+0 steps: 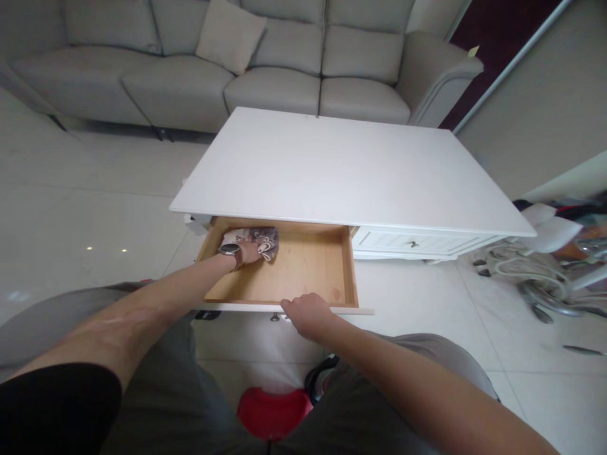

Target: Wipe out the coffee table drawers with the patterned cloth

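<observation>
A wooden drawer (303, 272) stands pulled out from the near left side of a white coffee table (341, 170). Inside its back left corner lies a bunched cloth (269, 240) with a dark and pale pattern. My left hand (250, 252), with a watch on the wrist, reaches into the drawer and is closed on this cloth; some fingers are hidden. Over the top edge of the drawer front, my right hand (308, 314) is closed, its thumb lying along the rim. A small metal knob (274, 317) sits on the drawer front, left of my right hand.
A grey sofa (275, 88) with a light cushion (231, 35) stands behind the table. Right of the drawer is another closed drawer (408, 242). Cables and assorted items (531, 272) lie on the right floor. A red object (272, 411) is between my legs.
</observation>
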A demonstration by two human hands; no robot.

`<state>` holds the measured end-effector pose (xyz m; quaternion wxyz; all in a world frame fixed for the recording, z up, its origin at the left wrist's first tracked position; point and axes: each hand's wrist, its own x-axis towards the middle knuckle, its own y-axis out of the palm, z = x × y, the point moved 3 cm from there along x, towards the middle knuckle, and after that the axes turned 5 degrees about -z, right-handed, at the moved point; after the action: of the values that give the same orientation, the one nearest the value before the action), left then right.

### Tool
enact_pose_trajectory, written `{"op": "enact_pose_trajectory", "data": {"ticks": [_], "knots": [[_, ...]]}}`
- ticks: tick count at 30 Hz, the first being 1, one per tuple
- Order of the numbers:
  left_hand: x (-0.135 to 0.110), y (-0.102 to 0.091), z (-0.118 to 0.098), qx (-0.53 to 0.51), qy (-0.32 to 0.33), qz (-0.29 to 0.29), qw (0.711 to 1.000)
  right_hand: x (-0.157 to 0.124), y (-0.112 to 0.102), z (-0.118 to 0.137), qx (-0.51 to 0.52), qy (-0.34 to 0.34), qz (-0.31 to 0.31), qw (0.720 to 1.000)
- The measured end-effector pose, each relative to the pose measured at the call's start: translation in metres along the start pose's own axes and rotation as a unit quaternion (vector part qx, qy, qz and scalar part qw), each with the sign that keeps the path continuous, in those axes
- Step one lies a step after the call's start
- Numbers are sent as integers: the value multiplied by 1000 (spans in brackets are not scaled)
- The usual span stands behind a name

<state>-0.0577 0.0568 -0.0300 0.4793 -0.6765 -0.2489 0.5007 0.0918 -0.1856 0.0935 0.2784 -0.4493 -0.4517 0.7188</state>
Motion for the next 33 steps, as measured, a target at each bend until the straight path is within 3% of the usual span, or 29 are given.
{"op": "enact_pose_trajectory", "data": {"ticks": [5,13,17,20,24,28,33], "knots": [[4,-2,-58,-13,-3,8,1000,-2,-7,3,10,29,9,999],[15,15,-198,-70,132,11,989,-1,-10,8,26,32,9,999],[10,33,-225,-93,163,-4,982,2,-10,9,28,44,22,998],[6,37,-214,-100,159,-22,982,4,-14,9,24,44,25,998],[4,30,-171,-93,124,-28,987,4,-18,9,18,29,17,999],[0,25,-107,-54,74,-20,996,3,-17,9,3,14,14,1000],[-16,25,-12,-34,-53,-26,998,2,-14,7,7,13,8,1000]]}}
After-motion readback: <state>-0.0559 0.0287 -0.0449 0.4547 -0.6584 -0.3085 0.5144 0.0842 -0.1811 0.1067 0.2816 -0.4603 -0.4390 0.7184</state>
